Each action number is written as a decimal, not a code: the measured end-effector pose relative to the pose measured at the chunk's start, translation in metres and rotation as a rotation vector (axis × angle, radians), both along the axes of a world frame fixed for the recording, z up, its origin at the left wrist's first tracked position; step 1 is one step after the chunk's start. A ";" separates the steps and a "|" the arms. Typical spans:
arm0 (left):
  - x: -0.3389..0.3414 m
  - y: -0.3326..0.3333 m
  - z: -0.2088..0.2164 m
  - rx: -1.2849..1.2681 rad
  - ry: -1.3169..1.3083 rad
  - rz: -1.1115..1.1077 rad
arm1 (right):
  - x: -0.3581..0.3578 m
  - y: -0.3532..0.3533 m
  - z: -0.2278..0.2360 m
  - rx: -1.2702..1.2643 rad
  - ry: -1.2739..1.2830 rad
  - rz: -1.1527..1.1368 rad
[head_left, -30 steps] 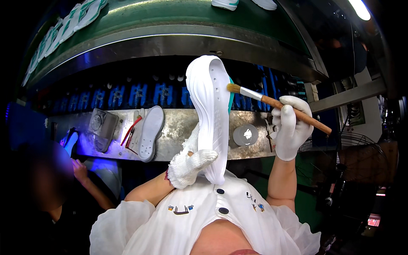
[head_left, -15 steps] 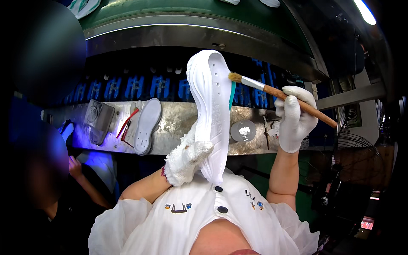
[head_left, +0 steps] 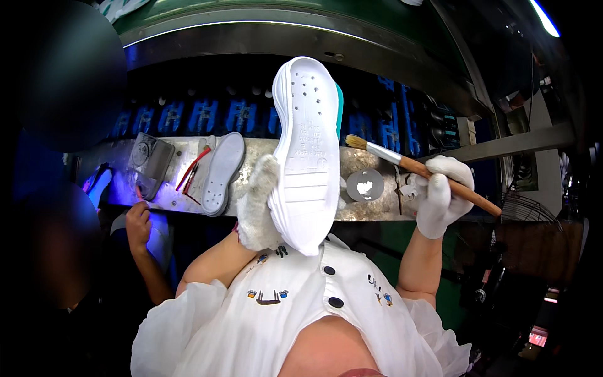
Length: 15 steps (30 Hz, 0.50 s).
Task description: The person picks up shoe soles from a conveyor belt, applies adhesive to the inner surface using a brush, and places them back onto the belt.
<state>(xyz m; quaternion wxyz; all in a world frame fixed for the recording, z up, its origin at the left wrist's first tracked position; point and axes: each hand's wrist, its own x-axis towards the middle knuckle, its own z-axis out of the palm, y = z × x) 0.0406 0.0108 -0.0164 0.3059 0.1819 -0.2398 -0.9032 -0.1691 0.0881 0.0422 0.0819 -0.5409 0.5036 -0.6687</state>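
Sole, white and stood nearly on end before the wearer's chest, is between the two hands, which are well apart: the left hand is clamped on its lower left side, while the right hand is closed around a brush, with bristles near the sole's right edge but apart from it. From here I see a smooth raised rim around a recessed face, with small round holes up top, embossed marks mid-way and cross ridges lower down; a teal strip shows along the upper right edge. Both gloves are white, the left one fuzzy, the right one smoother. The brush has tan bristles, a pale collar and a wooden handle. Between sole and right hand runs a gap spanned by the brush, above a round cup holding something white on the worn metal bench. Beyond the sole's top runs a metal rail.
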 end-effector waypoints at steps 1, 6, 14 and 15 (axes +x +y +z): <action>0.002 -0.006 -0.001 0.053 0.150 -0.063 | -0.001 0.003 -0.001 -0.024 -0.022 -0.055; 0.013 -0.035 -0.008 0.258 0.748 -0.371 | -0.008 0.008 -0.019 -0.099 -0.137 -0.296; 0.038 -0.055 0.002 0.148 0.869 -0.360 | 0.008 0.008 -0.020 -0.048 -0.408 -0.184; 0.040 -0.057 0.004 0.119 0.865 -0.357 | 0.008 0.008 -0.022 -0.048 -0.433 -0.183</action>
